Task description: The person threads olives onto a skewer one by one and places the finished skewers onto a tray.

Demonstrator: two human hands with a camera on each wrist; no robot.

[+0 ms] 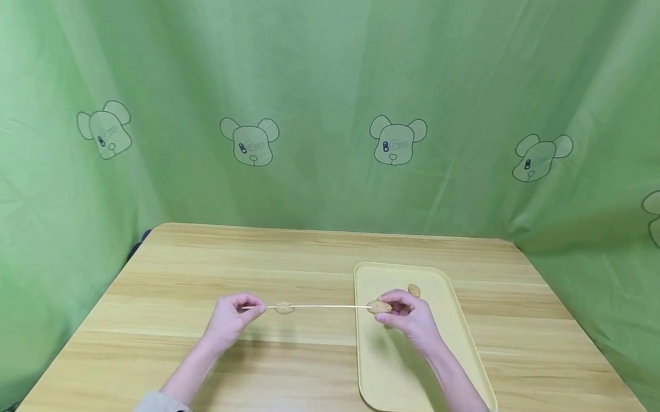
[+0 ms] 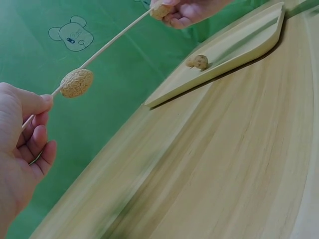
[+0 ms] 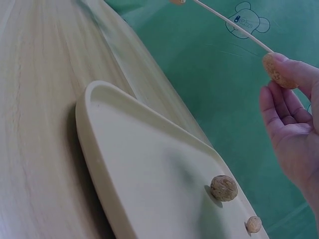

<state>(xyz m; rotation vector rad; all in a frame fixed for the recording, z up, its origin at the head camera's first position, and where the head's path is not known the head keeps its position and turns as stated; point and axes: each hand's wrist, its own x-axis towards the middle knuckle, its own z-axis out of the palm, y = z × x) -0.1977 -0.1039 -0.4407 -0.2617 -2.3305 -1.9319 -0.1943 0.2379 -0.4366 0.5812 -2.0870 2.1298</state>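
My left hand (image 1: 229,319) pinches one end of a thin wooden skewer (image 1: 323,306) between thumb and fingers, holding it nearly level above the table. Threaded on the skewer close to those fingertips is a wrinkled tan oval piece (image 2: 77,83), nut-like in look. At the other end, my right hand (image 1: 411,320) grips a second wrinkled oval piece (image 3: 277,71) between thumb and fingers, over the tray. The skewer's far end meets this second piece; its tip is hidden there.
Under my right hand lies a pale yellow rectangular tray (image 1: 420,391) with a low rim. Near its far edge sit a wrinkled oval piece (image 3: 224,188) and another piece (image 3: 253,224). The wooden table (image 1: 280,253) ends at a green curtain (image 1: 325,103) printed with bear heads.
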